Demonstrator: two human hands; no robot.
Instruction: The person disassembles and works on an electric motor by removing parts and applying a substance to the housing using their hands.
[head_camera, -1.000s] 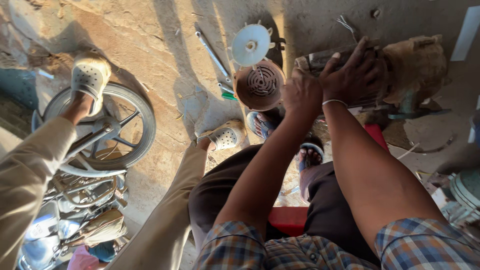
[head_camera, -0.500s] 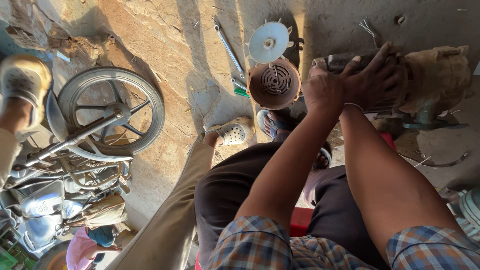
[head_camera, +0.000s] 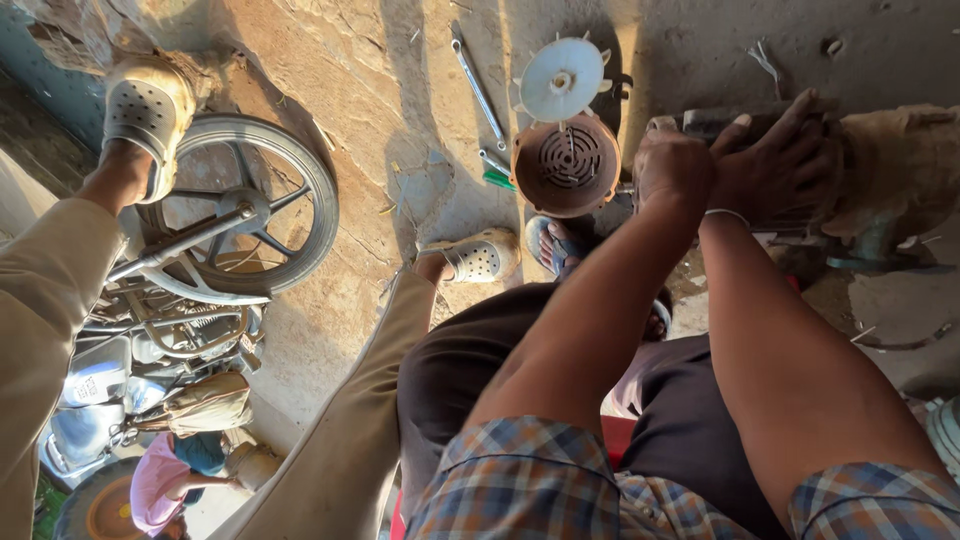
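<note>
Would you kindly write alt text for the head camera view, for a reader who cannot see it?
Both hands, left hand and right hand, rest on a dusty machine on the ground. Beside them lie a round brown vented cover, a white fan disc and a spanner; another person's sandalled feet stand near a motorbike wheel.

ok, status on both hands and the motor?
Left hand fisted on motor end. Right hand flat on motor body. Fan cover, white fan, spanner lie left.

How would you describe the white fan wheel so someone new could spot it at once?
Start at the person's two hands, left hand and right hand, on the dusty motor. Left of them lies a round brown cover with a grille. The white fan wheel lies just beyond it: a pale flat disc with small blades round its rim.
</note>
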